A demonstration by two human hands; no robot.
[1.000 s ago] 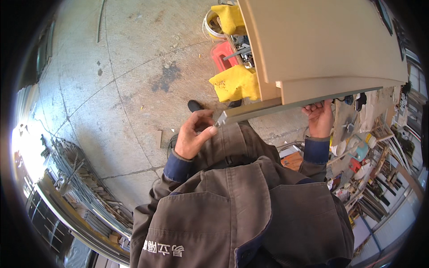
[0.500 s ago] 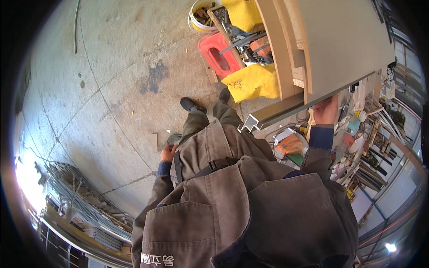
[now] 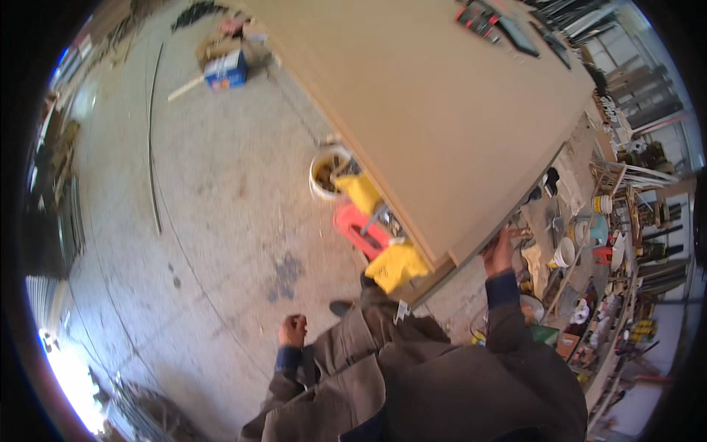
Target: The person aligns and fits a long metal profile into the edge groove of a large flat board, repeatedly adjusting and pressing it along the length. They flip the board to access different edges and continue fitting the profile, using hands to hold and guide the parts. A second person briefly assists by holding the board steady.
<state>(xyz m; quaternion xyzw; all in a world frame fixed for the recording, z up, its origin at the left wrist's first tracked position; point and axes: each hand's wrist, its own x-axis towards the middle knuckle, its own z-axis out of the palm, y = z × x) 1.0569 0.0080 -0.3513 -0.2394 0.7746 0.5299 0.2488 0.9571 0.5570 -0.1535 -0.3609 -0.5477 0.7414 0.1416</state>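
My right hand [image 3: 498, 254] is closed around a long metal profile [image 3: 434, 289] at the near right edge of the large tan work table [image 3: 442, 132]. The profile's pale, angular cut end [image 3: 401, 312] points towards my body; farther off, the bar runs along the table edge. Part of my right fingers is hidden beside the edge. On the other side, my left hand [image 3: 293, 333] hangs over the concrete floor with its fingers curled in, and nothing shows in it.
Under the table's left edge are a white bucket [image 3: 324, 173], a red plastic container [image 3: 361, 230] and yellow cloths [image 3: 398, 267]. Tools [image 3: 508, 33] lie on the far tabletop. A blue box [image 3: 225, 70] sits on the floor. Cluttered shelving [image 3: 618, 258] stands at the right.
The view has swung up, showing more of the tabletop and floor. My left hand has come up away from my thigh. My right hand stays on the profile at the table edge.
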